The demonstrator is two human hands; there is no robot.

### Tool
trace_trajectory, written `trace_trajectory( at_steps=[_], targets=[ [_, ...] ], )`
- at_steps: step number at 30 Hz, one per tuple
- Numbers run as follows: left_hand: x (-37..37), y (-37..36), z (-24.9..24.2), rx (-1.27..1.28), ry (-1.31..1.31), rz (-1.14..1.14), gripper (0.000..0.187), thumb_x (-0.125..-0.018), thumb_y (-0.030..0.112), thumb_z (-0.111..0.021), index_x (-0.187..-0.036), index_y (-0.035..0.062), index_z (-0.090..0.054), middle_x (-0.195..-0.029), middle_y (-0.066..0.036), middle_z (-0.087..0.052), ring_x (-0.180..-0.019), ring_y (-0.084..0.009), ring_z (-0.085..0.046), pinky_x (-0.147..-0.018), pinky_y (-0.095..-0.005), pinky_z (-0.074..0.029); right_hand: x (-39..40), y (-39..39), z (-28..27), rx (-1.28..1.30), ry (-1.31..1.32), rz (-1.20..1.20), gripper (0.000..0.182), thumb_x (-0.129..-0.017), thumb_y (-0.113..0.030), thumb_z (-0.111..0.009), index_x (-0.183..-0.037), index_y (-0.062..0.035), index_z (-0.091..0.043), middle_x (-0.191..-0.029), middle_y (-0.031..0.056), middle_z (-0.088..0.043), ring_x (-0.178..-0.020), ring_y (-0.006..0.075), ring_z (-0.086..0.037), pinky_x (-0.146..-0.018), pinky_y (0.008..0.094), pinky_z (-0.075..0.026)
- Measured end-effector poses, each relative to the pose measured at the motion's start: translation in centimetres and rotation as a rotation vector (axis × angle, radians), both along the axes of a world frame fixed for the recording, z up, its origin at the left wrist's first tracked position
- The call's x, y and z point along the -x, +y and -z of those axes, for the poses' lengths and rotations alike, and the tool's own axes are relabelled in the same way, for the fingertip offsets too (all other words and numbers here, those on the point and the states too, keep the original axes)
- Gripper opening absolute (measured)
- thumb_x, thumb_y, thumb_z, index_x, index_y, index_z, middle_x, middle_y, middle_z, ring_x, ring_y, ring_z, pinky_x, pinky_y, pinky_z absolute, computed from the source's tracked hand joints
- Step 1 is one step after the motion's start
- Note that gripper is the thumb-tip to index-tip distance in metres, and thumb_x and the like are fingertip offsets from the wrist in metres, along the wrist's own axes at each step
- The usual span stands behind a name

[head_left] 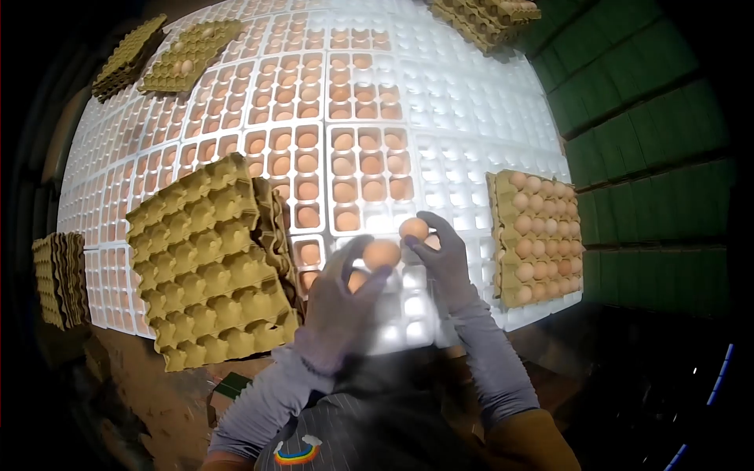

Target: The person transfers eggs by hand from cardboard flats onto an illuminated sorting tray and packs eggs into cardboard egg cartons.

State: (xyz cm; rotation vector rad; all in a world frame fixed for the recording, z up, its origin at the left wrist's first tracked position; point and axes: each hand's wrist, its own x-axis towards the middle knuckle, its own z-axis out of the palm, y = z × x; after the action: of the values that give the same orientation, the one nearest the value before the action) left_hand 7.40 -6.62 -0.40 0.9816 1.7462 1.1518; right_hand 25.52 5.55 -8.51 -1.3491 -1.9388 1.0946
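My left hand (334, 294) is closed round a brown egg (382, 254), its thumb and fingers on either side. Another egg (357, 281) shows beneath it, between thumb and palm. In my right hand (446, 263), a brown egg (414, 228) sits at the fingertips, and a paler egg (432, 242) peeks out behind the thumb. Both hands hover over the near end of a white foam tray (326, 180) with square cells. Brown eggs fill its upper rows, while the last row holds one egg at the left beside bare cells.
Stacked empty pulp egg trays (208, 267) stand left of my hands. At the right is a pulp tray full of eggs (538, 239). More pulp trays (129, 55) lie at the far left, others (487, 20) at the far back. Green crates (644, 157) line the right side.
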Motion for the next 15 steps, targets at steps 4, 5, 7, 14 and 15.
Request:
trace_trajectory(
  at_steps=[4,5,7,14,15],
  targets=[
    [-2.5,7.2,6.0,0.097,0.455,-0.129,0.047,-0.089,0.026,-0.075,-0.128,0.0026,-0.062,-0.121,-0.015,-0.062,-0.109,-0.0324,-0.064,-0.092,-0.0370,-0.052,0.4,5.3,2.6,-0.290,-0.256,-0.201,0.050,-0.084,-0.018,-0.077,-0.129,-0.0092,-0.058,-0.114,0.0133,-0.063,-0.103,0.0329,-0.062,-0.091,0.0420,-0.051],
    [-2.7,7.3,7.2,0.137,0.432,-0.150,0.046,-0.088,0.024,-0.075,-0.128,0.0030,-0.062,-0.122,-0.015,-0.060,-0.108,-0.0318,-0.064,-0.092,-0.0373,-0.052,0.1,5.3,3.0,-0.264,-0.215,-0.192,0.050,-0.085,-0.018,-0.076,-0.130,-0.0092,-0.057,-0.114,0.0131,-0.062,-0.103,0.0330,-0.061,-0.091,0.0423,-0.051],
    [-2.5,7.3,8.5,0.211,0.388,-0.206,0.045,-0.088,0.020,-0.075,-0.128,0.0039,-0.063,-0.125,-0.014,-0.057,-0.108,-0.0307,-0.063,-0.091,-0.0377,-0.053,-0.1,4.9,3.0,-0.215,-0.133,-0.182,0.051,-0.087,-0.016,-0.074,-0.134,-0.0092,-0.055,-0.113,0.0129,-0.062,-0.103,0.0333,-0.060,-0.090,0.0429,-0.050],
    [-3.6,3.7,13.8,-0.205,0.616,-0.334,0.055,-0.088,0.003,-0.067,-0.141,0.0031,-0.051,-0.141,-0.018,-0.050,-0.129,-0.0361,-0.050,-0.107,-0.0444,-0.042,-0.9,0.6,6.6,-0.380,-0.088,-0.351,0.054,-0.092,-0.011,-0.064,-0.143,-0.0110,-0.048,-0.116,0.0109,-0.059,-0.107,0.0314,-0.056,-0.097,0.0462,-0.042],
    [-3.4,3.7,14.0,-0.081,0.774,-0.242,0.060,-0.091,0.008,-0.064,-0.147,0.0030,-0.044,-0.150,-0.021,-0.044,-0.137,-0.0406,-0.042,-0.116,-0.0482,-0.032,-0.7,0.6,6.5,-0.436,-0.071,-0.346,0.055,-0.091,-0.009,-0.063,-0.143,-0.0115,-0.048,-0.117,0.0113,-0.058,-0.110,0.0319,-0.055,-0.102,0.0472,-0.039]
  ],
)
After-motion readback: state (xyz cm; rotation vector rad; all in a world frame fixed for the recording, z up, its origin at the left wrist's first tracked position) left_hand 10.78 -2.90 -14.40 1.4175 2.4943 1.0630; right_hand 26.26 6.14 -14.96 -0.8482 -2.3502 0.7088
